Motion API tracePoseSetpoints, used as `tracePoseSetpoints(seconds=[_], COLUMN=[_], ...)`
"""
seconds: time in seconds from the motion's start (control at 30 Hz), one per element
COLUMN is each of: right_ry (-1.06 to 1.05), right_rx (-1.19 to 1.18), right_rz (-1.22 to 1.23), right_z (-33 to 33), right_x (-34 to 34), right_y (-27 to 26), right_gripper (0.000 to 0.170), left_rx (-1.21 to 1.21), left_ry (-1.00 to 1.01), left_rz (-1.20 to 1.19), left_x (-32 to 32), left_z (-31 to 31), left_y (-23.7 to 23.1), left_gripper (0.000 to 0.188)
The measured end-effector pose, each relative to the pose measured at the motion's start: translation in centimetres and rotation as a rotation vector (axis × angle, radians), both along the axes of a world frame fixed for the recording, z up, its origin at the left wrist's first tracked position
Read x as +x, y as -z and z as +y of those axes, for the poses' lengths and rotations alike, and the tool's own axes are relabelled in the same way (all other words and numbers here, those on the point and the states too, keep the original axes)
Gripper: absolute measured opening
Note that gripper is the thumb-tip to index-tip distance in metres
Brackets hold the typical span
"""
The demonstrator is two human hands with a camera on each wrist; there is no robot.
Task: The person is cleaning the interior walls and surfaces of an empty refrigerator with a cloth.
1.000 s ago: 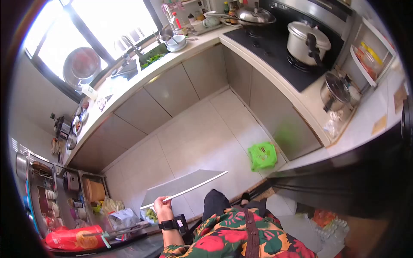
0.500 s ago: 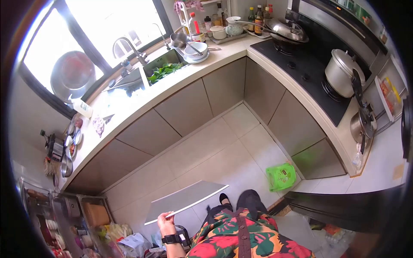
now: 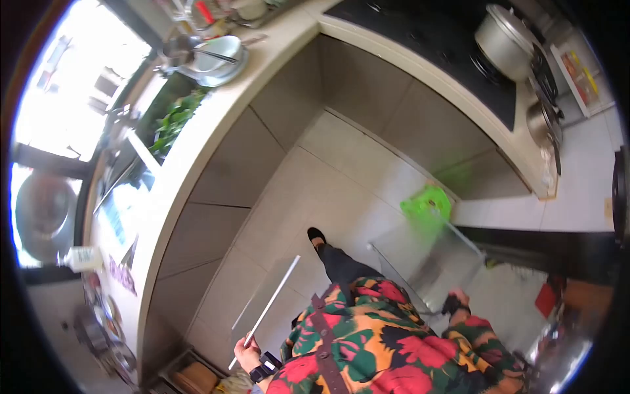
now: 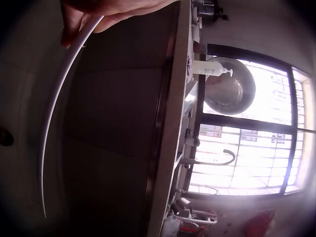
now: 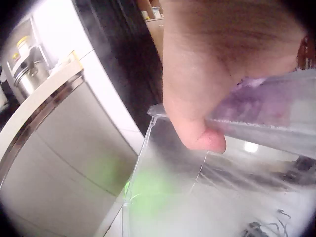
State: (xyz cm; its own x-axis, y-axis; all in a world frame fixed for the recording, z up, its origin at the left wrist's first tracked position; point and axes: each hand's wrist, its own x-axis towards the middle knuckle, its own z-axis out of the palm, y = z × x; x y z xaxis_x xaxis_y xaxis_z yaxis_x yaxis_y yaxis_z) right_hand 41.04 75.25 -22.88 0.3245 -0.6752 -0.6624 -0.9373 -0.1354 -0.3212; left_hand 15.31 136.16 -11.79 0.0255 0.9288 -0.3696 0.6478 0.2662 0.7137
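Note:
My left hand (image 3: 248, 355) pinches the edge of a thin grey see-through shelf panel (image 3: 266, 292) with a white edge strip, at lower left in the head view. In the left wrist view the panel's white edge (image 4: 53, 106) curves down from the fingers. At the right of my body, my right hand (image 3: 459, 302) grips the rim of a clear plastic drawer (image 3: 400, 253). The right wrist view has the thumb (image 5: 213, 140) pressed over that rim, with the other fingers hidden. The drawer is tilted above the floor, and a green bag shows through its wall.
A bright green plastic bag (image 3: 428, 202) lies on the tiled floor near the right cabinets. Counters run along the left and back, with leafy greens (image 3: 176, 121) in the sink, stacked bowls (image 3: 220, 59), and a pressure cooker (image 3: 505, 43) on the stove. A dark edge (image 3: 558, 248) borders the right.
My right hand has come into view at the right, holding the clear drawer. The head view has turned and one foot has stepped forward. My left hand keeps hold of the panel.

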Motion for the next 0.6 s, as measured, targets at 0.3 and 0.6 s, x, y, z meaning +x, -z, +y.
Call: tracePoseSetpoints(seconds=[0.3,0.6], right_ry=[-0.136,-0.295], right_rx=[-0.153,-0.254], right_rz=[0.066,-0.254], right_z=[23.0,38.6], right_x=[13.4,24.5], right_y=[-2.0,10.6], right_gripper=[0.027,0.035], left_rx=[-0.102,-0.528], left_ry=[0.240,-0.001], left_rz=[0.346,0.169], left_x=[-0.4,-3.8], left_z=[8.8,12.9], left_y=[-4.5,1.7], left_gripper=[0.019,0.009])
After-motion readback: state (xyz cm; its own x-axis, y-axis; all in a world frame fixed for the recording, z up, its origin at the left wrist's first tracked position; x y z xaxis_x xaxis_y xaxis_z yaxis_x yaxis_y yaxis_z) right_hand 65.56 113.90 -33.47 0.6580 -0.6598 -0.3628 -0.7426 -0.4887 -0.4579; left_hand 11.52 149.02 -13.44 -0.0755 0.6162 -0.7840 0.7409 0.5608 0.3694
